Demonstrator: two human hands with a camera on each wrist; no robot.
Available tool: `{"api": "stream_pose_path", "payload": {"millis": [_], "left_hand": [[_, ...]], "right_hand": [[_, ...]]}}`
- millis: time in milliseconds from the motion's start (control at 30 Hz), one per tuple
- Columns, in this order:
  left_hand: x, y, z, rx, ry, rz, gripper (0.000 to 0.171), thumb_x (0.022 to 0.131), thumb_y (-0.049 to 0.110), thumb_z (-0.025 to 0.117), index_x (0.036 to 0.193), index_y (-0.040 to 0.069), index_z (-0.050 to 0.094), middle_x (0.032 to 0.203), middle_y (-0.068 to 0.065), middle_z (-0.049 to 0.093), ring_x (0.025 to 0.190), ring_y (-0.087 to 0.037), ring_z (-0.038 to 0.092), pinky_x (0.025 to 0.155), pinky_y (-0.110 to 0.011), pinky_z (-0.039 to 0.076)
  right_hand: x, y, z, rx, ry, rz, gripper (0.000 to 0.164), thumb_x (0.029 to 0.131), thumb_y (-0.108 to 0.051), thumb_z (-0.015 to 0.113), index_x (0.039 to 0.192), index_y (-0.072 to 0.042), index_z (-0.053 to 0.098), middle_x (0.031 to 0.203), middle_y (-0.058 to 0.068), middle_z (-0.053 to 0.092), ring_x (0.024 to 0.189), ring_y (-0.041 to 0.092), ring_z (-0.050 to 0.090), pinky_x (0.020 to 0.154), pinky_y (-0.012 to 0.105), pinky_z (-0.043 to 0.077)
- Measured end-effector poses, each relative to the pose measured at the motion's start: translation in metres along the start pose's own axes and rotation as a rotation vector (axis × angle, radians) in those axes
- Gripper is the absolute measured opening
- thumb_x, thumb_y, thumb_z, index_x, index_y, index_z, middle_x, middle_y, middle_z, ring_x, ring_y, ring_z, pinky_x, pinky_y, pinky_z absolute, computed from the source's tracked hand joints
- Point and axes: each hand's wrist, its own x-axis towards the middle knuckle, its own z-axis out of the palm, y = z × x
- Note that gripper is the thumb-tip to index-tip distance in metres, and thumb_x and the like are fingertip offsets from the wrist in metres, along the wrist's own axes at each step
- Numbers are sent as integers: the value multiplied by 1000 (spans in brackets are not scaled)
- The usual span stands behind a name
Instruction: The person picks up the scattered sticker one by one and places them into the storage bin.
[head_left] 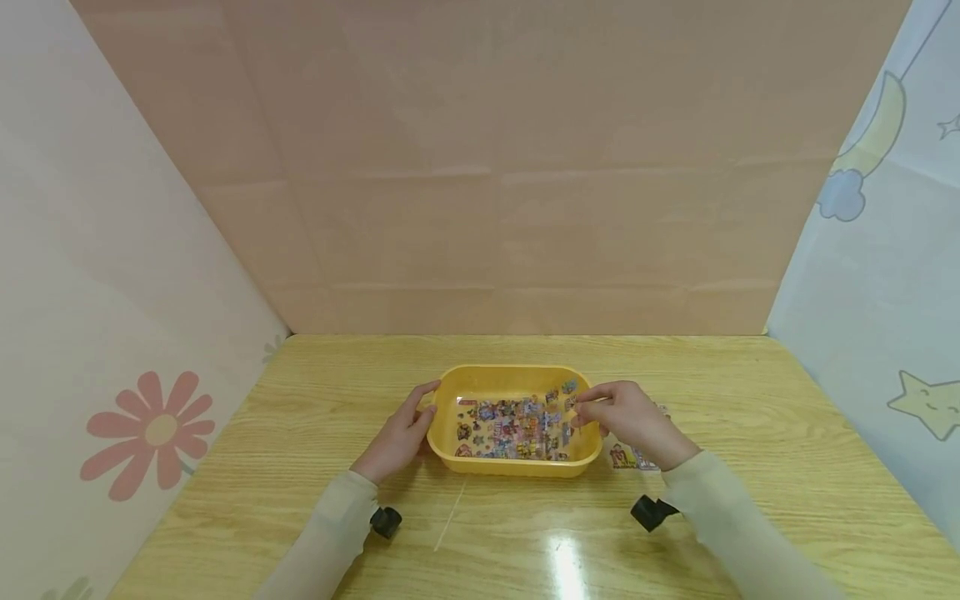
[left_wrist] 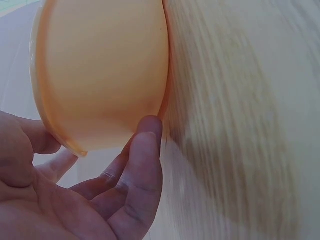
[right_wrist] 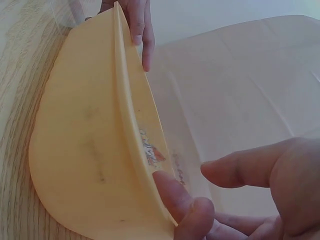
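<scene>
Between my hands stands a yellow plastic basin (head_left: 517,468), with many small colourful printed stickers (head_left: 510,429) spread over its floor. My left hand (head_left: 401,433) holds the basin's left end; in the left wrist view the thumb is at the rim and a fingertip (left_wrist: 150,125) reaches the lower edge of the wall. My right hand (head_left: 630,417) reaches over the right rim, its fingers bent down near the stickers there. In the right wrist view a gap shows between its fingertips, with faint print behind; whether a clear sticker is held there I cannot tell.
More printed pieces (head_left: 624,456) lie on the wooden table (head_left: 360,367) to the basin's right, partly under my right hand. A brown-pink covered wall (head_left: 495,250) rises behind the table, with pale patterned panels (head_left: 161,429) on both sides.
</scene>
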Motion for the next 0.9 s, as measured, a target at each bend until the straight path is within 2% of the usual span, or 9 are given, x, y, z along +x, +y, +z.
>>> {"api": "stream_pose_path", "payload": {"millis": [100, 267, 567, 733, 900], "left_hand": [[0, 0, 0, 5, 2, -2, 46, 110, 27, 40, 155, 31, 32, 103, -14, 63, 74, -22, 66, 60, -37, 54], [0, 1, 0, 10, 5, -11, 46, 110, 27, 39, 155, 32, 32, 99, -13, 61, 72, -23, 65, 59, -37, 53], [0, 1, 1, 27, 9, -21, 45, 110, 28, 39, 155, 33, 33, 96, -12, 62, 71, -23, 64, 57, -37, 53], [0, 0, 1, 34, 9, -16, 46, 110, 28, 39, 155, 32, 33, 96, -12, 61, 71, -24, 63, 57, -36, 53], [0, 0, 1, 34, 12, -9, 46, 110, 27, 39, 155, 32, 33, 97, -13, 61, 71, -23, 64, 57, -37, 53]], "right_hand": [[0, -1, -1, -9, -11, 6, 40, 101, -20, 57, 130, 7, 60, 97, 8, 75, 68, 26, 56, 62, 39, 49], [-1, -3, -1, -30, -32, 1, 40, 102, -20, 55, 130, 8, 60, 99, 8, 74, 72, 24, 57, 66, 40, 50], [-4, -8, -1, -74, -74, 5, 45, 102, -19, 55, 135, 11, 54, 102, 10, 74, 59, 24, 51, 65, 42, 49], [-5, -9, 0, -81, -76, 4, 49, 101, -23, 59, 136, 11, 53, 105, 13, 73, 63, 26, 54, 63, 42, 48], [-5, -8, 0, -80, -68, 8, 46, 102, -21, 57, 135, 11, 54, 105, 14, 73, 64, 26, 54, 56, 39, 45]]}}
